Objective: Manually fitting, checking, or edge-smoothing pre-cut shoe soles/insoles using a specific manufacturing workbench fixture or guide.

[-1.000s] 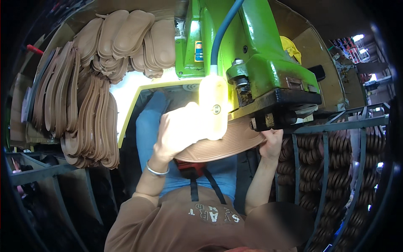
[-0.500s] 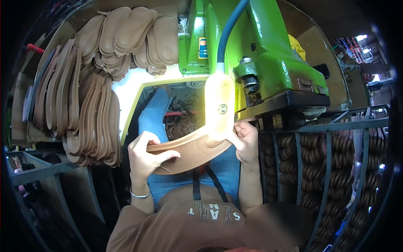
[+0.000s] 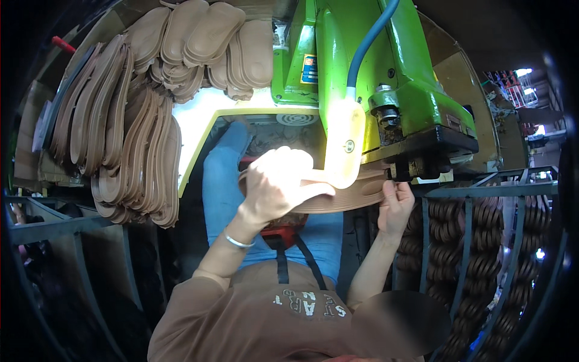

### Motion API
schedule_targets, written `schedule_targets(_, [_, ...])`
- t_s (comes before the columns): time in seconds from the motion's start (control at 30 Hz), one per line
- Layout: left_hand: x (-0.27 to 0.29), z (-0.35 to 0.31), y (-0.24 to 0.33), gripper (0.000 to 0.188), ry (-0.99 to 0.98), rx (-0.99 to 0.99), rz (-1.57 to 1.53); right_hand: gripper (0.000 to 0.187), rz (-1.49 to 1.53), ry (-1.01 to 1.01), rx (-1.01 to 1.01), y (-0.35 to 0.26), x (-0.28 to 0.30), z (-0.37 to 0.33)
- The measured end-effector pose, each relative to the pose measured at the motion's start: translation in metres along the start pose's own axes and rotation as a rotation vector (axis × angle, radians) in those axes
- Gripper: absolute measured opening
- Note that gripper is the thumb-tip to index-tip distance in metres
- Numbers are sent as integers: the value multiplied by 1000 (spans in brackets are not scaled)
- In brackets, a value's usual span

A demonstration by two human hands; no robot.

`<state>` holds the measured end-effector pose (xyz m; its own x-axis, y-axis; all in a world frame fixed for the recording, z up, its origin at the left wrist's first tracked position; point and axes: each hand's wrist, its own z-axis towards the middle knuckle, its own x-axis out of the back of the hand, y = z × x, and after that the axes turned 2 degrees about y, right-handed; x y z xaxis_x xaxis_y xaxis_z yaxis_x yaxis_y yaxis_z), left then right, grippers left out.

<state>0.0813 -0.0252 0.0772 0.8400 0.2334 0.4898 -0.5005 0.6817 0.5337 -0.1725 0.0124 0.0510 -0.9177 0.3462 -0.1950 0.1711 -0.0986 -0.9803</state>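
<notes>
A brown shoe sole [image 3: 356, 194] with a ridged edge lies level across my lap, its right end at the dark working head [image 3: 416, 166] of a green machine. My left hand [image 3: 274, 184] is wrapped round its left part, thumb stretched along it to the right. At the right end, my right hand [image 3: 395, 205] pinches the sole between thumb and fingers, just below the machine head. A lit lamp [image 3: 345, 145] on a blue flexible neck [image 3: 365, 51] hides part of the sole's middle.
Several brown soles [image 3: 136, 160] are stacked at the left and along the back [image 3: 211, 33]. A yellow-edged opening [image 3: 199, 148] lies over my legs. Metal racks stand both sides; the right rack [image 3: 461, 241] holds many brown soles. The green machine [image 3: 416, 78] fills the back right.
Both hands have moved right with the sole, bringing its end to the machine head. My left hand has turned over the sole, whose patterned face now tilts out of sight.
</notes>
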Motion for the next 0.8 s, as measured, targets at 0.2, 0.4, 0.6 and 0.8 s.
schedule_targets(0.2, [-28, 8, -7, 25, 76, -42, -198, 5, 42, 39, -14, -11, 18, 8])
schedule_targets(0.4, [7, -9, -26, 51, 75, 206, -167, 16, 71, -93, -158, 7, -13, -7])
schedule_targets(0.6, [27, -77, -30, 49, -46, 656, -233, 22, 101, -136, -156, 13, -50, -17])
schedule_targets(0.8, [-23, -91, 13, 32, -71, 797, -507, 32, 48, -123, -90, 9, -71, -16])
